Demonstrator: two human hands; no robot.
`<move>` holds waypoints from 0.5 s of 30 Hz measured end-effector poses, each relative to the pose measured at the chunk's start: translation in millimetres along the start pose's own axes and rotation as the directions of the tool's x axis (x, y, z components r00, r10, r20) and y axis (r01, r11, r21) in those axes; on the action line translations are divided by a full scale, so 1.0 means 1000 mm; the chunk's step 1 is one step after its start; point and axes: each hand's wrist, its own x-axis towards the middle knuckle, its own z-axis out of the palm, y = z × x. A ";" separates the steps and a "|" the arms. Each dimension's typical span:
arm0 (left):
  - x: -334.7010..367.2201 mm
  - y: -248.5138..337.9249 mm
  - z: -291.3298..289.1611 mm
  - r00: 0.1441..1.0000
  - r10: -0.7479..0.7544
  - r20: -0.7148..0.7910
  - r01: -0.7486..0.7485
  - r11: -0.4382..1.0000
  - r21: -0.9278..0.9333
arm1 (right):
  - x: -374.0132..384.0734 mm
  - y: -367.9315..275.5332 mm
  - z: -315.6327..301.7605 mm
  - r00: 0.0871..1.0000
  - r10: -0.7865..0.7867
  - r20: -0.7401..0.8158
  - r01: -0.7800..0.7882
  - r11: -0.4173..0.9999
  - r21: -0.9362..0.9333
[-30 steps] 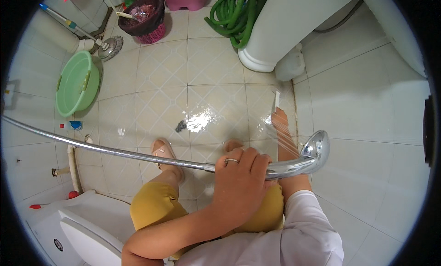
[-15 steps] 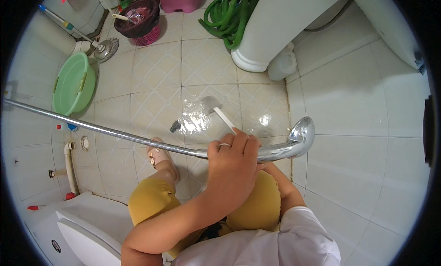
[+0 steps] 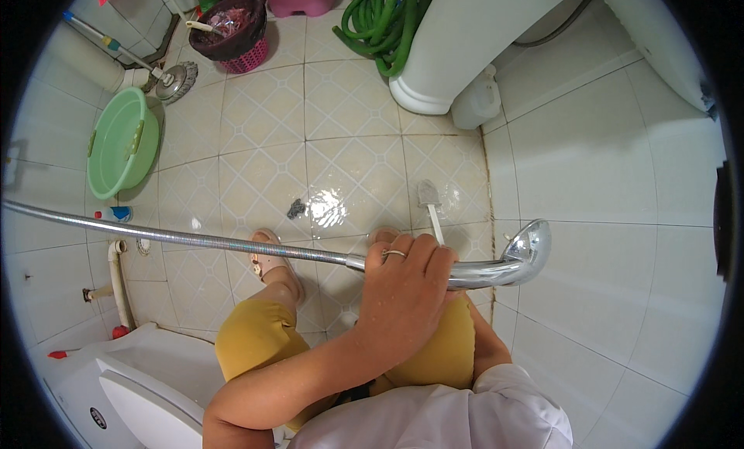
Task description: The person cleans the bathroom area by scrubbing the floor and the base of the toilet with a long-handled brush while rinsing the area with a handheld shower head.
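Note:
My left hand (image 3: pixel 408 294), with a ring on one finger, is closed round the handle of a chrome shower head (image 3: pixel 528 253). The head points to the right, and its metal hose (image 3: pixel 194 240) runs off to the left. Beneath it, my right forearm (image 3: pixel 487 339) reaches forward, its hand almost wholly hidden by my left hand and the shower handle. A white-handled scrub brush (image 3: pixel 434 212) extends from there, its head on the wet tiled floor (image 3: pixel 353 162). The brush's grip end is hidden, but it lines up with my right hand.
A dark clump (image 3: pixel 296 208) lies on the floor. Left are a green basin (image 3: pixel 124 143), a mop (image 3: pixel 177 83) and a toilet (image 3: pixel 147 395). Farther off stand a lined basket (image 3: pixel 245 57), a coiled green hose (image 3: pixel 380 30), a white pedestal (image 3: pixel 422 92) and a plastic jug (image 3: pixel 477 100).
The brush has swept right across the floor, from the shiny wet patch toward the wall. My left hand and the shower head have shifted right and slightly nearer. My right foot now shows.

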 end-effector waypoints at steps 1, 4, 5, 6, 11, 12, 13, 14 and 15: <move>0.000 0.001 0.000 1.000 0.007 -0.006 -0.007 1.000 -0.017 | -0.002 0.001 0.000 1.000 0.006 -0.003 -0.006 1.000 0.000; 0.001 0.003 -0.003 1.000 0.018 -0.025 -0.019 0.999 -0.042 | -0.006 0.002 0.000 1.000 0.019 -0.011 -0.019 1.000 -0.002; 0.001 0.004 -0.003 1.000 0.018 -0.024 -0.019 0.999 -0.044 | -0.007 0.003 -0.001 1.000 0.022 -0.013 -0.022 1.000 -0.001; 0.001 0.004 -0.004 0.999 0.022 -0.025 -0.024 0.998 -0.053 | -0.006 0.003 0.000 1.000 0.024 -0.014 -0.024 1.000 0.000; 0.001 0.007 -0.003 0.999 0.038 -0.026 -0.040 0.996 -0.076 | -0.010 0.007 0.001 0.999 0.028 -0.022 -0.028 1.000 0.001; 0.001 0.008 -0.002 0.999 0.034 -0.016 -0.035 0.996 -0.082 | -0.010 0.010 -0.002 0.999 0.026 -0.020 -0.026 1.000 0.002; 0.001 0.008 -0.001 1.000 0.031 -0.005 -0.031 0.996 -0.089 | -0.012 0.011 0.000 0.999 0.031 -0.023 -0.031 1.000 0.001; 0.001 0.008 -0.001 1.000 0.030 -0.005 -0.030 0.996 -0.088 | -0.012 0.009 0.001 0.999 0.032 -0.020 -0.032 0.999 0.003; 0.001 0.008 -0.002 1.000 0.023 0.004 -0.022 0.996 -0.083 | -0.013 0.009 0.002 0.999 0.030 -0.022 -0.029 1.000 0.004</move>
